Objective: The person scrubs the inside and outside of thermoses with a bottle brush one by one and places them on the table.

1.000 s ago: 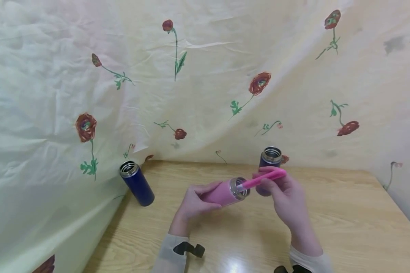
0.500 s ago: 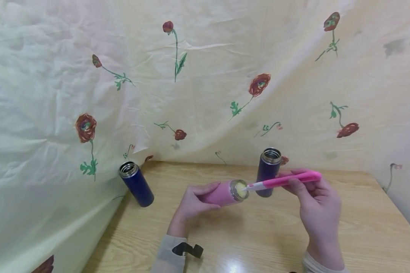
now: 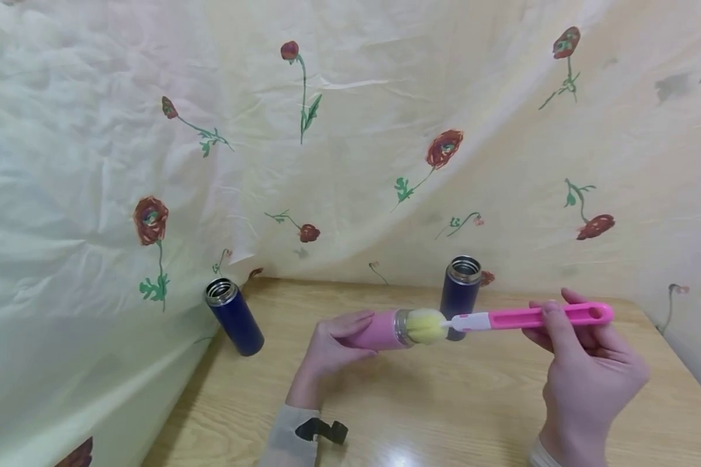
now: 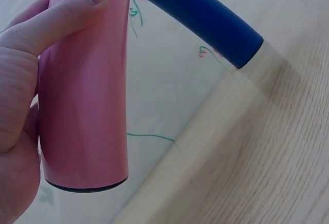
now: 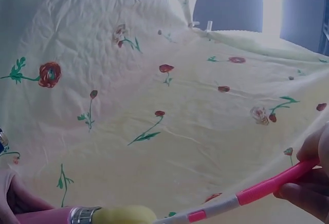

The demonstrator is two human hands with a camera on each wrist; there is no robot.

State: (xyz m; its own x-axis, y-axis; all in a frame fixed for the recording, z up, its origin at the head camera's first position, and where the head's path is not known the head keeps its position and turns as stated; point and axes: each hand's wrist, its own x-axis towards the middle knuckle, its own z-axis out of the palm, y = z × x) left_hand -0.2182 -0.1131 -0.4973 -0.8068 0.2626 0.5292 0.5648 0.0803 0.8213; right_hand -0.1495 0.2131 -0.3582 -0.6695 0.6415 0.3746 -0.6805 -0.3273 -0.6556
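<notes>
My left hand grips a pink thermos bottle, tipped on its side with its steel mouth toward the right. In the left wrist view the bottle's dark-rimmed base shows below the fingers. My right hand pinches the pink handle of a bottle brush between thumb and fingers. The brush's yellow sponge head sits right at the bottle's mouth, mostly outside it. The right wrist view also shows the sponge head against the steel neck.
A dark blue bottle without a lid stands at the table's left edge. Another blue bottle stands behind the brush, partly covered by it. A flowered cloth hangs behind and left of the wooden table.
My right hand has moved right, drawing the brush out of the pink bottle, so the yellow sponge now shows. The left hand keeps its hold, the bottle now turned slightly more level.
</notes>
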